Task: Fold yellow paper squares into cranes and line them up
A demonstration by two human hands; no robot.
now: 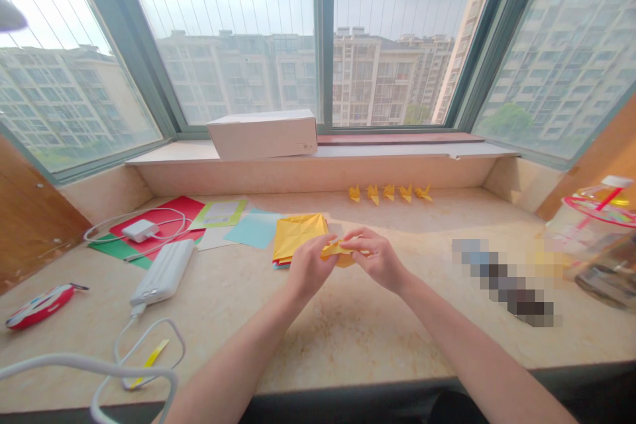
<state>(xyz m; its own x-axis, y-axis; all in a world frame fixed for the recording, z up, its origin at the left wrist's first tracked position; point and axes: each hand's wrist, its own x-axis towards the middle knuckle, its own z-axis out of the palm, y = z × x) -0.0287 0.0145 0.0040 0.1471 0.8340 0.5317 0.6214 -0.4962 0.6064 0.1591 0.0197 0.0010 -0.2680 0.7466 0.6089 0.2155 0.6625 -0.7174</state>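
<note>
Both hands meet above the middle of the stone counter [348,324]. My left hand [309,267] and my right hand [378,258] pinch a small folded piece of yellow paper [338,251] between their fingertips. Just behind the hands lies a stack of yellow paper sheets [297,234] over other coloured sheets. Several small folded yellow paper cranes [389,193] stand in a row near the back wall.
A white power bank [163,271] with white cables [144,351], a white charger [140,230] on red and green sheets [173,222], and a red pouch [37,306] lie left. A cardboard box [263,134] sits on the sill. Clear containers [596,238] stand right.
</note>
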